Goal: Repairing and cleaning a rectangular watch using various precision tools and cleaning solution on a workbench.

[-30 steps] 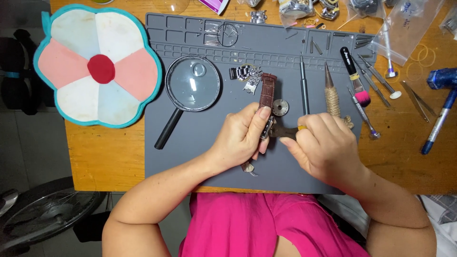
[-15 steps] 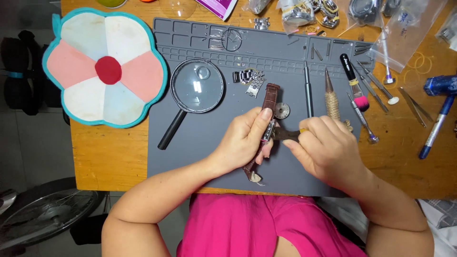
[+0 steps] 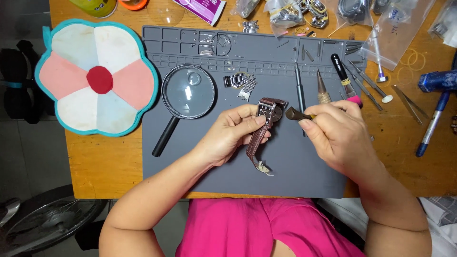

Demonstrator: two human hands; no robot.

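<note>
1. Over the middle of the grey mat [image 3: 204, 171], a watch with a brown strap [image 3: 261, 135] is held up just off the surface, strap trailing down toward the person.
2. Left hand [image 3: 231, 135] is closed on that watch, thumb and fingers pinching the case end.
3. Right hand [image 3: 335, 133] is closed too, gripping a small dark-tipped tool [image 3: 294, 114] whose tip sits right beside the watch case; whether it touches, I cannot tell.
4. Just above the watch, a short piece of metal link bracelet [image 3: 242, 83] lies on the mat.
5. Left of that, a black-handled magnifying glass [image 3: 185, 95] rests on the mat, handle angling down and left.
6. Right of the bracelet, a slim grey screwdriver [image 3: 299, 88] and a pointed awl [image 3: 322, 88] lie upright on the mat, near the right hand.
7. Further out, on the wooden worktop [image 3: 104, 162], a flower-shaped pad [image 3: 95, 78] with a teal edge sits well to the left.
8. Far right, a blue-handled tool [image 3: 435, 119] and tweezers [image 3: 407, 104] lie on the wood.
9. Along the top edge, clear bags of parts [image 3: 395, 28].
</note>
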